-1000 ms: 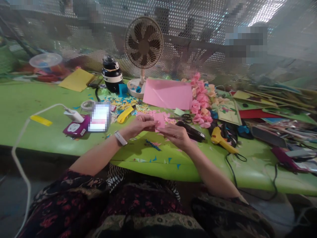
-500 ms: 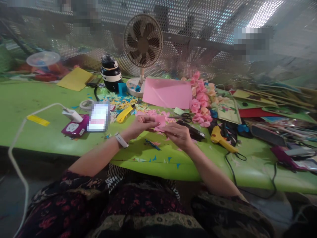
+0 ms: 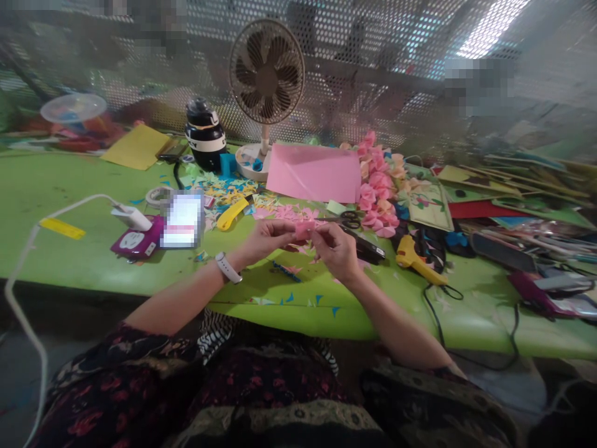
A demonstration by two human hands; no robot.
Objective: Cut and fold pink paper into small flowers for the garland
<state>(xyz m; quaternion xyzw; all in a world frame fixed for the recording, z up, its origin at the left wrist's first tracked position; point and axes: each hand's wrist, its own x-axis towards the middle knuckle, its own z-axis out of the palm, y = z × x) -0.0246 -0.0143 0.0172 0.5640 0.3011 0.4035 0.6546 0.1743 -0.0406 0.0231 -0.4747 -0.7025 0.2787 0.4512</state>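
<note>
While L hand (image 3: 265,241) & R hand (image 3: 339,252) pinch 1 pc pink paper (image 3: 304,231), 1 cutter (image 3: 232,214) lies beyond L hand, 1 glue gun (image 3: 420,261) right of R hand.

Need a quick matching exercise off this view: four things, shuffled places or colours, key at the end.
Things
1. Small pink paper
2. Glue gun
3. Fan
4. Wristband

Places or colours
A. White, worn on the left wrist
B. Standing behind the table's work area, beside the dark bottle
C. Held between the left hand and the right hand
D. Yellow, lying to the right of both hands

Pairs: 1-C, 2-D, 3-B, 4-A
</note>
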